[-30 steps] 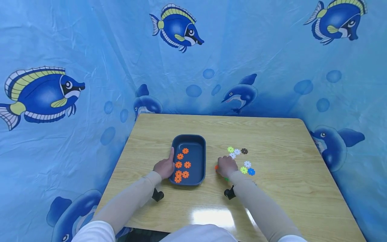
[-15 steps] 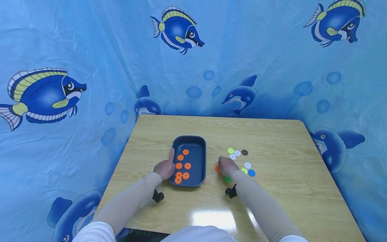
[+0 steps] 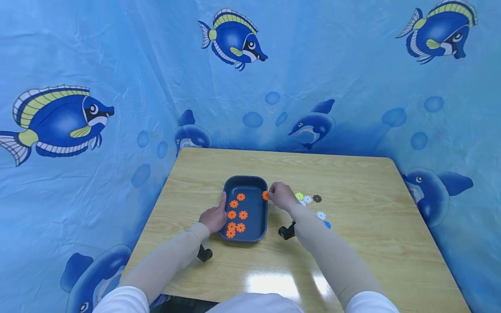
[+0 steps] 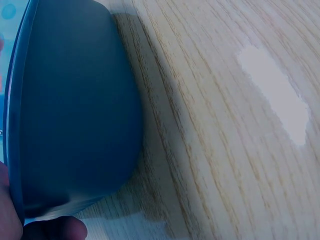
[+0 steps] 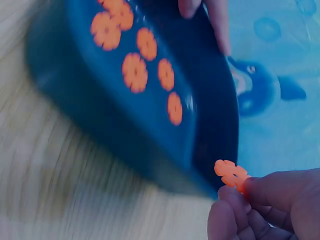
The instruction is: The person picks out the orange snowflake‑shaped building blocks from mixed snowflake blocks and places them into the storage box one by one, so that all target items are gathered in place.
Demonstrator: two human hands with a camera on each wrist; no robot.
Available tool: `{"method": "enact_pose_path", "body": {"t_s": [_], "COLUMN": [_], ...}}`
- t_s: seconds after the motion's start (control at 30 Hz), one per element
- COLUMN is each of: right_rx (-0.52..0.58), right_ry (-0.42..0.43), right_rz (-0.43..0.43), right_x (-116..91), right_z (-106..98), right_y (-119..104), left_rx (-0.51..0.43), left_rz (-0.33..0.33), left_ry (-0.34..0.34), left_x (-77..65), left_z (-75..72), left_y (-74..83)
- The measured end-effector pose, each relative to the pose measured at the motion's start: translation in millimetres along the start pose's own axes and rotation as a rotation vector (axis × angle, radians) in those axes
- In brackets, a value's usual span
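Observation:
A dark blue tray (image 3: 254, 234) stands on the table, with several orange snowflake-shaped discs (image 3: 243, 214) lying flat in its left part. My left hand (image 3: 213, 218) grips the tray's left rim; the left wrist view shows fingers (image 4: 56, 229) below the rim and part of the hand at its side. Above the tray's right rim, my right hand (image 3: 282, 196) pinches one orange disc (image 5: 231, 172) between thumb and fingers. Right of that hand lie loose discs: a yellow-green one (image 3: 299, 196), white ones (image 3: 321, 215), a brown one (image 3: 317, 198) and a blue one (image 3: 327, 224), partly hidden by the sleeve.
The wooden table (image 3: 372, 234) reaches well past the tray on both sides. A blue curtain (image 3: 250, 87) printed with fish and dolphins hangs behind and beside it. Black wrist mounts (image 3: 287, 231) stick out below both forearms.
My right hand has moved up and left from the loose discs to the tray's right rim, bringing an orange disc. The left hand and the tray have stayed in place.

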State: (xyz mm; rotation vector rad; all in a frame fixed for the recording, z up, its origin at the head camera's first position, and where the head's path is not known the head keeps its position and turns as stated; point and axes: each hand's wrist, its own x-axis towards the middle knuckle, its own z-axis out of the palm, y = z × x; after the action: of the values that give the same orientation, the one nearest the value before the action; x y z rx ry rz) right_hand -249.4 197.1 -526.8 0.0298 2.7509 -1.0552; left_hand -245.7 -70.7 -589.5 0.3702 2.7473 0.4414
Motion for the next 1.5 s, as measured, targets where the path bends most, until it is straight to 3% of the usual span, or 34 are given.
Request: {"method": "enact_pose_path", "body": {"t_s": [0.2,0.43,0.87,1.03,1.17,1.37,1.5], "right_rx": [0.031,0.023,0.011,0.014,0.055,0.063,-0.018], "right_ry": [-0.063,-0.107,-0.116,-0.075,-0.043,-0.007,-0.043], "right_rz": [0.015,0.045,0.061,-0.007,0.003,0.035,0.095], "right_x": [14,29,33,25,15,-2,-17], "right_z": [31,57,64,50,22,-30,-53], "right_y": [-32,-40,-36,-38,-29,19,60], "left_rx": [-0.004,0.007,0.024,0.015,0.014,0.015,0.01], "left_rz": [0.006,0.018,-0.002,0.002,0.006,0.0,0.009], "left_ry": [0.009,0.015,0.007,0.003,-0.013,-0.019,-0.021], "left_x": [-0.2,0.9,2.1,1.0,0.7,-0.5,-1.6], "left_z": [0.7,-1.5,-1.2,-0.5,0.7,-3.3,-4.7], "left_y": [-1.5,-2.7,0.3,0.1,0.6,2.9,3.3]}}
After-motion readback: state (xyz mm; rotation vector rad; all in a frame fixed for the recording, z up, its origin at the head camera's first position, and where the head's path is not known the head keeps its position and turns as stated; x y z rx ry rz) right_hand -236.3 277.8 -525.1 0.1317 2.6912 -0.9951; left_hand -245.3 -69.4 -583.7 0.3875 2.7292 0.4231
